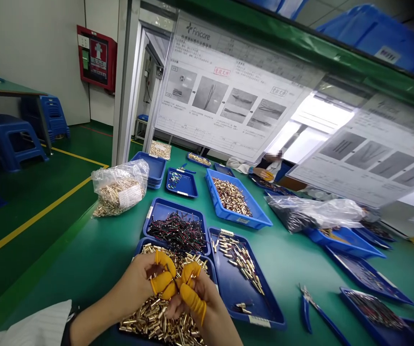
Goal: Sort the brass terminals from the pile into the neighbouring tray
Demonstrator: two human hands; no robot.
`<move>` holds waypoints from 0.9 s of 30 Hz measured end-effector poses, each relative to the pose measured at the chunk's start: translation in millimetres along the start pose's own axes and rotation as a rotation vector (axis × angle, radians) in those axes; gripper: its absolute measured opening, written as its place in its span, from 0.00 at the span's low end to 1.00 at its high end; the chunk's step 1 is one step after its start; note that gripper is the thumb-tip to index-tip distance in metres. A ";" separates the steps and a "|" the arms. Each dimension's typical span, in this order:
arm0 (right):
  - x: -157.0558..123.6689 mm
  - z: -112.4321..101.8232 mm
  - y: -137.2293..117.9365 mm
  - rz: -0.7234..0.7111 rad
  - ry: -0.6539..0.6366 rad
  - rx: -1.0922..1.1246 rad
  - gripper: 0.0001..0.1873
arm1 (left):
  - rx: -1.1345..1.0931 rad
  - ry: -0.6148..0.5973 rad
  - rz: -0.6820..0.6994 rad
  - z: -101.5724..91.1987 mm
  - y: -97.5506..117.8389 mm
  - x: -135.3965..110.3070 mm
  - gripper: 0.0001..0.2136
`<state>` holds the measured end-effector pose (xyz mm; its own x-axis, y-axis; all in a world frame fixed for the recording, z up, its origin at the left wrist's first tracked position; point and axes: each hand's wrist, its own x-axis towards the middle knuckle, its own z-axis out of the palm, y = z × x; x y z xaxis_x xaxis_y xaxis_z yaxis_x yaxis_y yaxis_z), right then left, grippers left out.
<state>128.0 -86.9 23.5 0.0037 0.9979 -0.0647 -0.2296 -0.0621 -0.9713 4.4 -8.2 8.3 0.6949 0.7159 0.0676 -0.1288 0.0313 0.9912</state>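
My left hand point(145, 281) and my right hand point(205, 300) meet over a blue tray point(214, 276) heaped with small brass tubes point(152, 319). Yellow finger cots cover the thumb and fingertips on each. Both are closed in a pinch, fingertips nearly touching; a thin dark piece shows between them, too small to name. Just beyond, a second blue tray point(149, 213) holds a pile of thin dark wires point(178, 231). To the right, a longer blue tray point(233, 288) carries brass tubes with short wires point(243, 262), with a few separate pieces near its front end.
Blue-handled pliers point(305, 307) lie on the green table at right. Farther back are a blue bin point(241, 221) of brass parts and a clear bag point(120, 192) of them. More trays line the right side. Instruction sheets point(221, 91) hang ahead; another person's hand point(262, 174) shows behind.
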 end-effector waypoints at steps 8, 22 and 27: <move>3.2 -14.5 9.1 -0.019 0.199 -0.128 0.16 | -0.139 0.100 -0.051 -2.7 -14.0 3.4 0.06; -2.1 -11.9 17.9 -0.314 0.331 -0.797 0.10 | 0.189 0.171 0.099 -3.4 -13.5 3.0 0.03; -0.2 -13.2 24.9 -0.308 0.362 -0.851 0.11 | 0.181 0.175 0.128 -2.0 -11.1 4.0 0.03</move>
<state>135.1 -88.9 -3.7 0.2777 0.9154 0.2913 0.6111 0.0657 -0.7888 7.2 -4.3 -2.6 0.5461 0.8162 0.1888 -0.0688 -0.1809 0.9811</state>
